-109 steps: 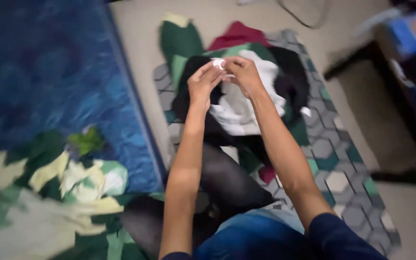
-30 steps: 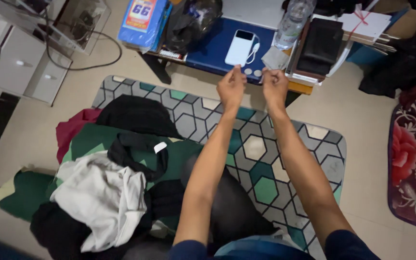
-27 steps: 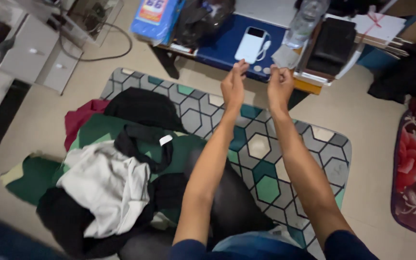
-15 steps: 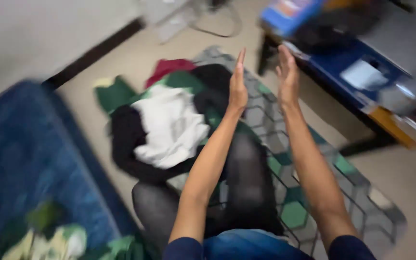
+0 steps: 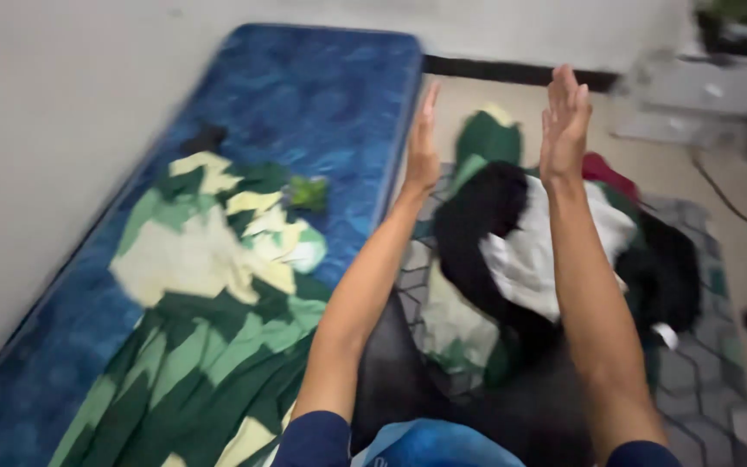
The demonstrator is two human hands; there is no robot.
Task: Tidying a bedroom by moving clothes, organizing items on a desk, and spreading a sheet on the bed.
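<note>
Here, both arms are reaching forward over the clothes pile (image 5: 555,259), which is lying on the patterned mat (image 5: 702,380) with its long axis running away from the person. Left hand (image 5: 423,143) and right hand (image 5: 564,125) are held flat, fingers spread upward, holding nothing, just above the pile's far end.

One label shows: a small white tag (image 5: 666,335), roughly rectangular, at about four o'clock in the view, lying on the edge of the black garment (image 5: 672,268) where it meets the patterned grey rug (image 5: 702,380). The blur hides any detail on its face. No packages, signs or screens can be made out.
</note>
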